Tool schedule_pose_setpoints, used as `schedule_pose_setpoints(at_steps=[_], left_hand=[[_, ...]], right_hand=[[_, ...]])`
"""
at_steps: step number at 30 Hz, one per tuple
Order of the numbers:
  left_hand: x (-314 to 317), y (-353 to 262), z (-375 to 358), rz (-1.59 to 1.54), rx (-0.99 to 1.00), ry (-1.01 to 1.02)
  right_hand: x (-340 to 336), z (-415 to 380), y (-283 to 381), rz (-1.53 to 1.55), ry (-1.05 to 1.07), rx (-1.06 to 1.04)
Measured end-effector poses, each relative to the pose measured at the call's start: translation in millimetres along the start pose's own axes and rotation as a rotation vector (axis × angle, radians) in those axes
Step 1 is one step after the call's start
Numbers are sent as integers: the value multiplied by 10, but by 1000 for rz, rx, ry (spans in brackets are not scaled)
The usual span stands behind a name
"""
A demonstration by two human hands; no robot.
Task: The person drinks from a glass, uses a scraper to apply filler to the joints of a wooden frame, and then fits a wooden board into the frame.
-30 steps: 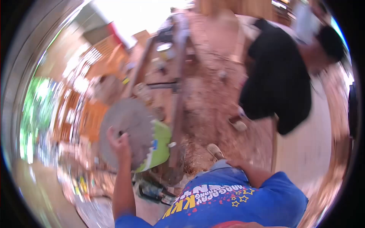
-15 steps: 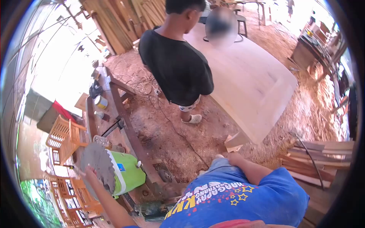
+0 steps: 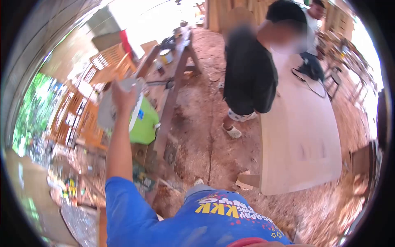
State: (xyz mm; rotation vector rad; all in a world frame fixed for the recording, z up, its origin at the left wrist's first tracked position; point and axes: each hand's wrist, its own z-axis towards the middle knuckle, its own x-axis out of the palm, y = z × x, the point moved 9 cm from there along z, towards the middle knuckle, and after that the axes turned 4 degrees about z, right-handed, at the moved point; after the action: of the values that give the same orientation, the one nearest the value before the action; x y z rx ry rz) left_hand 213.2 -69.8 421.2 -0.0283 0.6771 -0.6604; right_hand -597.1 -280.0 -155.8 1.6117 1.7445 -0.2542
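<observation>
My left hand (image 3: pixel 122 98) is stretched out at the far left, over the top of a lime-green drinks cooler (image 3: pixel 143 125) with a white rim and a spigot. Its thumb and fingers look spread apart. Around and behind the hand is a grey round surface (image 3: pixel 108 113) at the cooler's top. A pale, clear-looking item (image 3: pixel 137 85) is close by the thumb; whether they touch, I cannot make out. My right hand is out of view.
The cooler stands by a long wooden bench (image 3: pixel 170 103) bearing cans. Wooden chairs (image 3: pixel 76 113) are beyond it. A person in a black shirt (image 3: pixel 249 74) stands at a large pale wooden tabletop (image 3: pixel 302 136); another person (image 3: pixel 313 31) is behind. A cord (image 3: pixel 211 144) crosses the dirt floor.
My view has swung left. My left hand has moved forward and up over the cooler's top. My right hand, earlier by my thigh, has left the view.
</observation>
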Motion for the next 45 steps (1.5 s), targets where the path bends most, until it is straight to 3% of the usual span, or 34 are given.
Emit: schedule_pose_setpoints(at_steps=[4,7,10,11,12,14,17,19,21,23,25,27,28,29,30,32,33,34,36,38,40,43,45], left_hand=[[-522,-1123,-589,226,371,426],[-573,-650,-751,601,50,506],[-1055,82,-681,605,-499,153],[-1074,53,-651,710,-323,185],[-1131,-30,-610,639,-333,316],[-1295,-369,-506,484,-346,586],[-1202,-162,-298,284,-559,723],[-950,21,-29,266,-537,732],[-573,225,290,454,-338,620],[-453,-325,228,358,-212,460],[-232,-1058,-264,78,-107,561],[366,-1382,-1226,-116,30,614],[245,-1855,-1638,-294,114,650],[193,-2161,-2212,-221,115,1028],[440,-2171,-2947,-260,180,1021],[1439,-1748,-5194,-101,456,1409],[1131,-1646,-5792,-109,539,1651],[756,-1524,-6382,-124,608,1898],[500,-1409,-6784,-120,567,2151],[518,-1344,-6852,-115,464,2260],[602,-1414,-6821,-160,415,2271],[697,-1665,-6804,-268,361,2265],[697,-1901,-6819,-355,347,2270]], right_hand=[[-63,274,-469,-107,91,-179],[-5,422,-782,-207,152,-311],[78,525,-966,-324,187,-455],[102,544,-992,-358,193,-512],[121,565,-999,-385,193,-566],[116,594,-1068,-264,175,-506],[31,531,-1301,2,126,-283],[-159,369,-1236,43,109,-245],[-396,184,-1065,101,82,-208],[-580,32,-883,164,55,-172],[-609,-88,-766,156,21,-151],[-581,-288,-702,157,30,-82],[-594,-432,-602,177,50,-24],[-531,-589,-526,217,64,42],[-507,-705,-478,244,-12,68],[-562,-803,-410,285,-174,113],[-430,-816,-460,292,-48,254],[-395,-910,-436,324,-94,290],[-386,-1077,-400,365,-182,357],[-173,-1189,-406,284,-54,370],[143,-1187,-452,247,126,403],[124,-1526,-292,497,114,534],[77,-1543,-275,488,104,474]])
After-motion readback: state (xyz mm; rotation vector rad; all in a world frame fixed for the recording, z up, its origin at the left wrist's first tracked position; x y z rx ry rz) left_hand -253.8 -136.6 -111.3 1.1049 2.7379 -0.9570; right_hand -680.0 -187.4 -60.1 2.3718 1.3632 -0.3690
